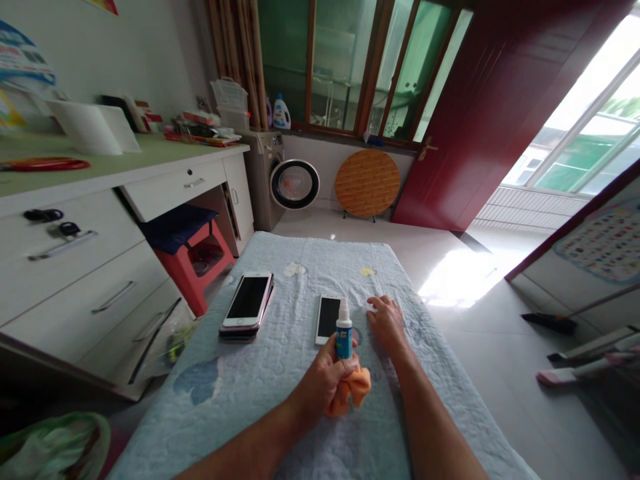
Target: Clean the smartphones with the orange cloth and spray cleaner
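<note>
My left hand (331, 373) is closed around a small spray bottle (343, 339) with a white nozzle and a blue label, held upright. An orange cloth (353, 390) is bunched in the same hand, below the bottle. Just behind the bottle lies a white smartphone (327, 317) with a dark screen, partly covered by the bottle and hand. To its right, my right hand (387, 321) is low over the light blue quilted cover (300, 427), fingers apart and slightly bent, with nothing visible in them. A stack of several smartphones (249, 300) sits on the left, the top one white-framed with a dark screen.
A white desk (190, 163) with drawers runs along the left, a red stool (200, 260) beneath it. Farther back stand a washing machine (263, 173) with its door open and a round wooden tabletop (367, 183). A dark red door (480, 113) is at right.
</note>
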Available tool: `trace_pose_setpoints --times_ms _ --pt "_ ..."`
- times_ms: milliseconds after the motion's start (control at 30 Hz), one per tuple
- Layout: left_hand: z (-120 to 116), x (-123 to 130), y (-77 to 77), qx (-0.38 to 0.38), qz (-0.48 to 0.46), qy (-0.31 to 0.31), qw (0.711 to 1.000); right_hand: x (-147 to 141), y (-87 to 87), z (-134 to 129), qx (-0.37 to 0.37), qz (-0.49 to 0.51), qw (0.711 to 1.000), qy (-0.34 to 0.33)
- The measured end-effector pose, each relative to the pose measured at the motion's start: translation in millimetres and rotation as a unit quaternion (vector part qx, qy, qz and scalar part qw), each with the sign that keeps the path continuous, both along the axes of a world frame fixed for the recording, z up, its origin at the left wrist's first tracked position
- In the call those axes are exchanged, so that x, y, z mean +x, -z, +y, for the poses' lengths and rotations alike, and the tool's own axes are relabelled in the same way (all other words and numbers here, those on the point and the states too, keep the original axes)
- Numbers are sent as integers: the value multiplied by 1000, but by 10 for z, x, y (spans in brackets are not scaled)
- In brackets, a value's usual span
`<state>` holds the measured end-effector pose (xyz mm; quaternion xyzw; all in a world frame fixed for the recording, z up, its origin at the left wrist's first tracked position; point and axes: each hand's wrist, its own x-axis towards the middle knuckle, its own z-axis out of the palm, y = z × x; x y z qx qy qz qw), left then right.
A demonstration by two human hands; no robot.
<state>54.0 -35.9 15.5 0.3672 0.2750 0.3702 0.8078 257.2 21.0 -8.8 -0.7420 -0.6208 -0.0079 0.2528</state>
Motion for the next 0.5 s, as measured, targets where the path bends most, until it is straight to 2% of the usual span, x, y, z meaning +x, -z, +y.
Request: trace_pose_setpoints --times_ms 133,233,333,400,500 --pt "-8 6 -17 6 -5 7 1000 -62 -169 -73 73 26 997 -2" --pt "-9 11 -41 0 -12 13 1000 -195 -357 -144 124 118 983 -70" --pt "-8 10 -64 -3 1 5 1000 -376 -500 -231 84 248 954 -147" --pt "-10 9 -88 5 26 -8 1000 -488 -536 -288 22 350 915 -201" --pt "-13 23 -136 4 35 -19 999 -608 -522 -349 -71 494 822 -275"
